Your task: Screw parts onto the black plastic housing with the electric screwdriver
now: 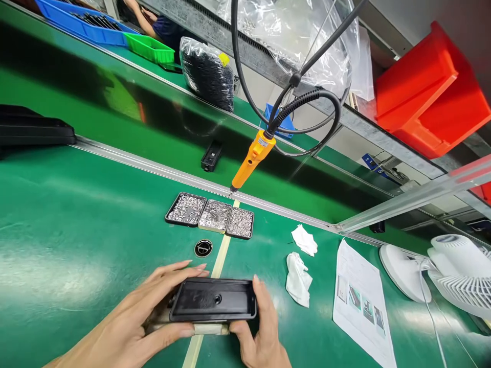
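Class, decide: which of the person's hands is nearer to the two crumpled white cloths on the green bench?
Right. The right hand grips the black rectangular plastic part just left of the crumpled white cloths; the left hand holds the part's far end.

Black housing point(213, 299), orange screwdriver point(251, 159)

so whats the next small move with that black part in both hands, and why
Probably set the black housing flat on the green table below the hanging orange screwdriver. Both the left hand and right hand grip it, so neither is free for the screw trays.
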A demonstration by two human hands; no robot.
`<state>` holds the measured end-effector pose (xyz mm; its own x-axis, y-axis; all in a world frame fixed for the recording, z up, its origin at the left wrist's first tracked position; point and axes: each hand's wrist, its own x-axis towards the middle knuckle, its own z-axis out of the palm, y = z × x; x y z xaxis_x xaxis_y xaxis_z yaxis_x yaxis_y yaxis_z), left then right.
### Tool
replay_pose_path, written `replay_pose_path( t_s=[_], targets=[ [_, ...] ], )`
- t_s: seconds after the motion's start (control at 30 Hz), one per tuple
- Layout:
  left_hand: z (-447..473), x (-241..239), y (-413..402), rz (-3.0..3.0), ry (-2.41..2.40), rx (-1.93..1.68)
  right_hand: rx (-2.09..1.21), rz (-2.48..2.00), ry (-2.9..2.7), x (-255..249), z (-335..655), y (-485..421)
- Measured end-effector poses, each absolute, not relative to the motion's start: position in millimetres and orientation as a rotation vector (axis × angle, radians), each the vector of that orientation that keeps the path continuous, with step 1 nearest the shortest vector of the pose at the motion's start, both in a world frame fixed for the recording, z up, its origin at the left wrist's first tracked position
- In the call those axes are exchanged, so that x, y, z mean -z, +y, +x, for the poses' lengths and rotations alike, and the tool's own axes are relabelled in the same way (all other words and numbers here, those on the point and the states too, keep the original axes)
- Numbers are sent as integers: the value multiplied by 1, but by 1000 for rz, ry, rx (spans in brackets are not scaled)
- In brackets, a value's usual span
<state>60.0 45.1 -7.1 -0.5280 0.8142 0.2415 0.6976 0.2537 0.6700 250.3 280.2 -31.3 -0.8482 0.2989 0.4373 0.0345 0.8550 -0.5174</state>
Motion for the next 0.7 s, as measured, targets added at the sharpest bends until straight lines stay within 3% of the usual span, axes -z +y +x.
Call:
replay_pose_path(
  t_s=[0.33, 0.7],
  targets=[
    [74, 25, 41, 1488, 2389, -1183, -1004, -7, -2333, 13, 236, 275],
    [73, 18, 46, 1630, 2501, -1139, -915, 44, -2505, 18, 241, 280]
  ],
)
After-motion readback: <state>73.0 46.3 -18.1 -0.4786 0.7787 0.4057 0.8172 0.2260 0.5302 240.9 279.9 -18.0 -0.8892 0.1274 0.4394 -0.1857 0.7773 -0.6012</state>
